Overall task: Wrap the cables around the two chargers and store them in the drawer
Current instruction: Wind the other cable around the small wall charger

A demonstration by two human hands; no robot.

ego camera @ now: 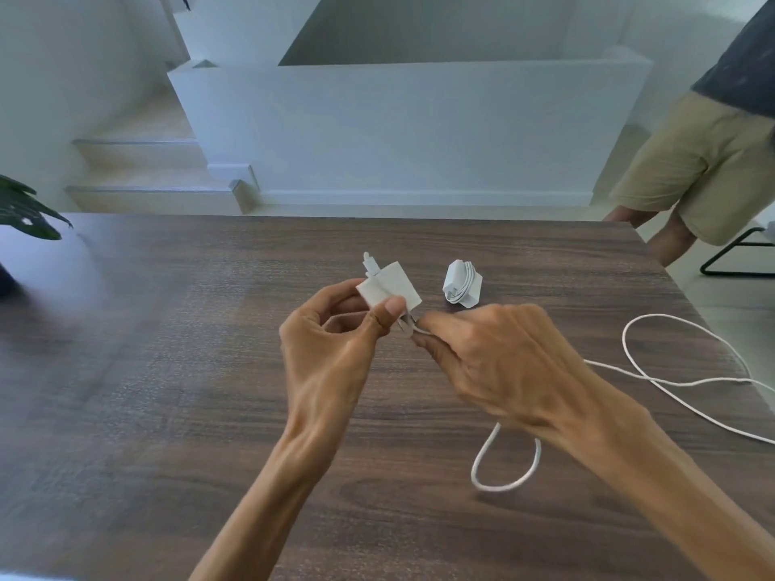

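Head view: two hands up over the table (167, 371), and a charger is in play!
Left hand (335, 350): thumb and fingers clamped on the charger (388, 287), held just above the tabletop, connector stub poking up.
Right hand (503, 362): fingertips pinched shut on the cable (671, 383) right at the plug prongs.
Cable: white, soft, floppy; slack loops trail right across the table and under the wrist.
Wrapped charger (462, 284): resting on the table just behind the hands, cord coiled round it.
Handling: charger looks light, hard, smooth, so grip the flat faces; feed the cable close to the body, or the turns could slip off.
Drawer: not in sight.
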